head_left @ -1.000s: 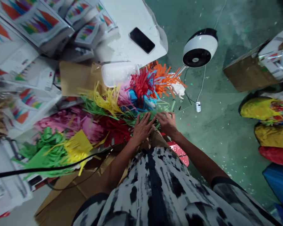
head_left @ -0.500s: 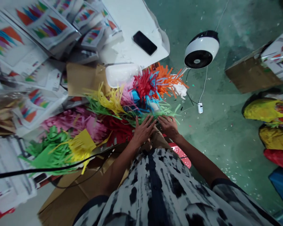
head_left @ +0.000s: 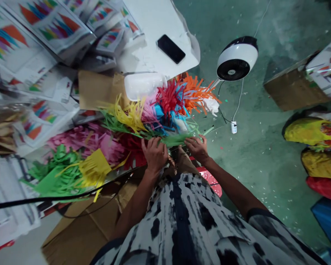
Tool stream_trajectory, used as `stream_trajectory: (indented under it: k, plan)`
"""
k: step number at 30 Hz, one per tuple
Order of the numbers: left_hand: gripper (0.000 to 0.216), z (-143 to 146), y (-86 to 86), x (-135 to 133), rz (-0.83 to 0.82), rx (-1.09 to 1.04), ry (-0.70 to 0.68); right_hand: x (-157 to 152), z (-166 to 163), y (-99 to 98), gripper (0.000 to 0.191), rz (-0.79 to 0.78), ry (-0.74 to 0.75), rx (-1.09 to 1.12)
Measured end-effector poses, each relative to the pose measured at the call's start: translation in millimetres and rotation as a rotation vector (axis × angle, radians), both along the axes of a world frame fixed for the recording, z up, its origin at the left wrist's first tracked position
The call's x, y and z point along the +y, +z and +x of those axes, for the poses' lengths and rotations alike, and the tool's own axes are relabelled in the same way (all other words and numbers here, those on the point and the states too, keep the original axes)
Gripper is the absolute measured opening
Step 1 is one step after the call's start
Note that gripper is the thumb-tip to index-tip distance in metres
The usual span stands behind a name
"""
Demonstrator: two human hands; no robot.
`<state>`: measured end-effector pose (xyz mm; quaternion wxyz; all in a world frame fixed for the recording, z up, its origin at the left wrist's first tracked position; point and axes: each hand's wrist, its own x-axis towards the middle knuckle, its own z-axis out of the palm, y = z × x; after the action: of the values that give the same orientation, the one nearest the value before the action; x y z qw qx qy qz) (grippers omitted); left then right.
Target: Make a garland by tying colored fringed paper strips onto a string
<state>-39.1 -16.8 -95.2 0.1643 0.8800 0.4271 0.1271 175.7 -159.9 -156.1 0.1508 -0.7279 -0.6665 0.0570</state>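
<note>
A strip of light green fringed paper (head_left: pixel 175 140) stretches between my two hands at the near edge of a colourful pile. My left hand (head_left: pixel 156 154) is closed on its left part, fingers curled and knuckles up. Toward the other end, my right hand (head_left: pixel 198 148) grips the strip, its fingertips bent over the paper. Just beyond lie yellow fringe (head_left: pixel 129 114), red fringe (head_left: pixel 171 96), blue fringe (head_left: pixel 161 116) and orange fringe (head_left: pixel 194 94). The fingertips' undersides are hidden.
Printed boxes (head_left: pixel 55 25) crowd the left, beside a phone (head_left: pixel 171 49) on the white tabletop (head_left: pixel 151 18). A clear plastic tub (head_left: pixel 143 86) borders the pile. On the floor stand a fan (head_left: pixel 237 59) and a cardboard box (head_left: pixel 295 86). A black cable (head_left: pixel 71 197) crosses at lower left.
My left hand has moved left, away from my right hand, and its fingers have curled. More of the light green strip shows between my hands. My right hand has barely shifted.
</note>
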Motion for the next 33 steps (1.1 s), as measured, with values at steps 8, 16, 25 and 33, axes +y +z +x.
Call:
stream_trajectory:
  k: [8,16,25,33]
  plan:
    - [0.025,-4,15.0,-14,-0.018,-0.045,-0.104,5,1,8.7,0.026,-0.058,0.005,0.015]
    - [0.035,34,-42.8,-25,-0.128,0.041,-0.399,16,-5,22.9,0.026,-0.118,0.041,0.038]
    - [0.023,19,-33.1,-1,-0.136,0.071,-0.244,33,7,36.4,0.020,-0.236,-0.093,0.111]
    - [0.024,18,-30.9,9,-0.135,0.131,-0.067,52,-2,39.0,0.020,-0.305,-0.236,0.071]
